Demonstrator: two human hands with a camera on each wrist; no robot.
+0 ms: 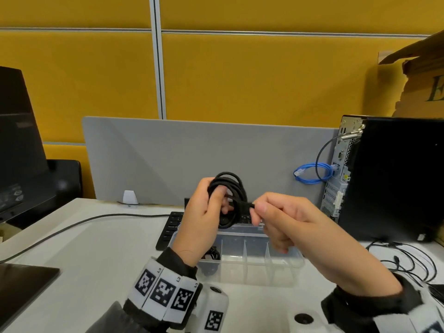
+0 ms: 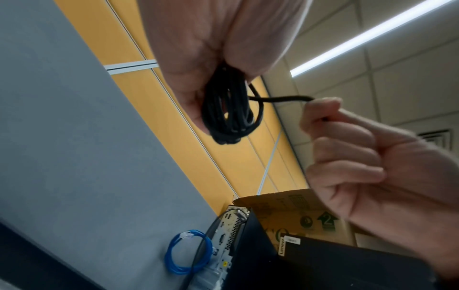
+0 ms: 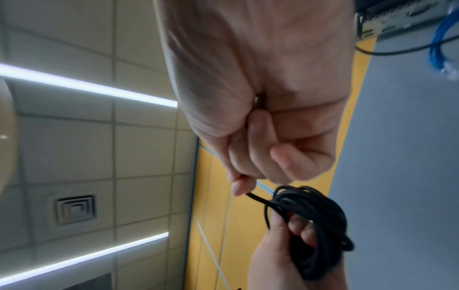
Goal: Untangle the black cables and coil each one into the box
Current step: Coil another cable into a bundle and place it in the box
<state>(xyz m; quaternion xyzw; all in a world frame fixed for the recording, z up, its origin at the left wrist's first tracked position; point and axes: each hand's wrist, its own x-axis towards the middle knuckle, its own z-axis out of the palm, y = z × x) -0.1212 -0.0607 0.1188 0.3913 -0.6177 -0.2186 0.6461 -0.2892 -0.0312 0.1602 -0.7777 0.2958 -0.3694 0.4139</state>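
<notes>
My left hand (image 1: 211,203) grips a black cable (image 1: 231,188) wound into a coil of several loops, held above the clear plastic box (image 1: 271,258). My right hand (image 1: 262,212) pinches the free end of the same cable just right of the coil. In the left wrist view the coil (image 2: 228,113) hangs from my left hand (image 2: 198,64) and a short tail runs to the right hand (image 2: 323,109). The right wrist view shows the right hand (image 3: 243,184) pinching the tail beside the coil (image 3: 315,225). Another black cable (image 1: 212,255) lies in the box's left compartment.
The box has dividers and stands in front of a black keyboard (image 1: 171,227). A black computer tower (image 1: 389,179) with a blue cable (image 1: 312,174) stands at right, loose thin cables (image 1: 408,260) before it. A monitor (image 1: 19,145) stands at left; a grey cord (image 1: 72,224) crosses the desk.
</notes>
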